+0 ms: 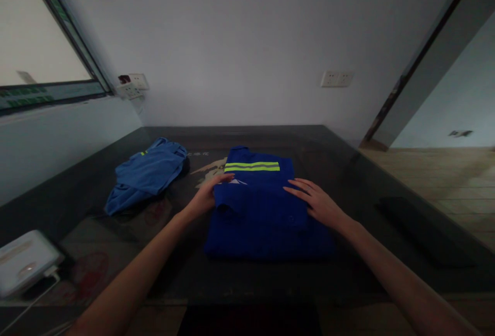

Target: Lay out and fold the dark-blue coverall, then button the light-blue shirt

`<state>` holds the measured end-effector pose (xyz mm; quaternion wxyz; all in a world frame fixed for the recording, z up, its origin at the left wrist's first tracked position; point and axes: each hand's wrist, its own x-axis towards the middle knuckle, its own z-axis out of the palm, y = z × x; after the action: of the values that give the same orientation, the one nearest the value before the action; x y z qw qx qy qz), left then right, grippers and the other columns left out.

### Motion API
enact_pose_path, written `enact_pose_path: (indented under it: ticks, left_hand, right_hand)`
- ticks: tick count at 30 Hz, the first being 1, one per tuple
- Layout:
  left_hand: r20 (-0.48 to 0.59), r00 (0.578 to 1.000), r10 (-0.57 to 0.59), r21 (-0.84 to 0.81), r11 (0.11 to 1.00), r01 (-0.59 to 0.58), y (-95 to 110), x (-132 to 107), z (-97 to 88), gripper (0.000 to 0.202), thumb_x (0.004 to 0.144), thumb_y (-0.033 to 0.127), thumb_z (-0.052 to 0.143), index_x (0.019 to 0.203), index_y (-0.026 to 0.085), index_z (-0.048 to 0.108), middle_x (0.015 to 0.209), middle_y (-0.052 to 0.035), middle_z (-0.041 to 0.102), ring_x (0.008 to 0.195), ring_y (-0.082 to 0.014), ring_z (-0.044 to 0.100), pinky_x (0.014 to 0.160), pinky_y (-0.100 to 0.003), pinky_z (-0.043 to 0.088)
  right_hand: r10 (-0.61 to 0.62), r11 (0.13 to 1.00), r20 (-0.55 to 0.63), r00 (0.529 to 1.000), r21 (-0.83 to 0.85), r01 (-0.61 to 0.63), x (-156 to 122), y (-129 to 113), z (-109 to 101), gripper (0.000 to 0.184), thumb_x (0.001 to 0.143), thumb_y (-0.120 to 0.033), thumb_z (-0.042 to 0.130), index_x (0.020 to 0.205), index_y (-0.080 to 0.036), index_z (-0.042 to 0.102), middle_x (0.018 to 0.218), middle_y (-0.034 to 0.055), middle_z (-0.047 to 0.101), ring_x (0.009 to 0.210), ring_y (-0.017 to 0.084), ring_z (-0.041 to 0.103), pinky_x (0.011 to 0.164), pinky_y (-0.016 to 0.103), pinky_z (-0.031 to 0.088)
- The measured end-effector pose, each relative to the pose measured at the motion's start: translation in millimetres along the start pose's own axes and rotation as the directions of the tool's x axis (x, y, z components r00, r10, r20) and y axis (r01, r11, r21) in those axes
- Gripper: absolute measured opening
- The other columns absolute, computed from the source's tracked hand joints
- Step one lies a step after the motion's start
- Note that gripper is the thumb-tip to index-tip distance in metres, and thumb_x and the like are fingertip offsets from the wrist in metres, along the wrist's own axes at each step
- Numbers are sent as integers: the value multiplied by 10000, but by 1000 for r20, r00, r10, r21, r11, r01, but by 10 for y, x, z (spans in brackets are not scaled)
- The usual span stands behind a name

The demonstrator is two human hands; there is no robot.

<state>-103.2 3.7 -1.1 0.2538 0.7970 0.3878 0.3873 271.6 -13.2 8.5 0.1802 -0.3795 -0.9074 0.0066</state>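
Note:
A folded dark blue work garment [263, 207] with a yellow-green reflective stripe lies in the middle of the dark table [348, 171]. My left hand [207, 195] rests at its left edge, fingers stretched along the fold and touching the cloth. My right hand [315, 200] lies flat on the garment's right side, fingers spread and open. Neither hand grips anything. A second, lighter blue garment [149, 173] lies crumpled further left on the table, apart from both hands.
A white device [25, 261] with a cable sits at the near left corner. A flat dark object [421, 228] lies to the right. Wall sockets [131, 86] and a window are at the left; open floor lies beyond the table's right edge.

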Motion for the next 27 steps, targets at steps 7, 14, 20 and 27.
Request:
enact_pose_path:
  ticks: [7,14,20,27]
  left_hand:
    - [-50,970,-237,-134,964,229,-47,-245,52,773,747,346,665,1411,209,293,1323,-135,517,1200,-278,512,1042,-464,383]
    - [-16,865,-501,-171,854,491,248,-501,77,873,714,354,645,1445,188,198,1328,-124,520,1149,-276,557,943,-393,486]
    - [-21,883,-468,-209,866,454,430,-535,113,872,675,312,665,1417,182,226,1348,-128,499,1229,-280,491,1017,-397,418]
    - [59,888,-456,-168,872,459,785,-1053,100,985,669,208,697,1438,250,84,1287,-130,537,1066,-250,609,898,-365,506]
  right_hand:
    - [26,973,160,987,220,-62,-94,114,211,542,878,-140,408,1385,-332,413,1501,12,322,1381,229,263,1120,506,233]
    - [72,946,173,982,299,-123,-101,112,270,451,905,-215,431,1336,-339,483,1480,3,362,1369,235,296,1120,491,256]
    - [73,960,193,978,251,-121,-144,-9,188,446,902,-212,450,1320,-359,499,1451,-13,410,1323,230,384,1103,455,315]
    - [4,982,222,975,185,-46,-579,-320,153,590,864,-95,447,1365,-403,412,1469,-21,381,1351,222,335,1117,499,271]
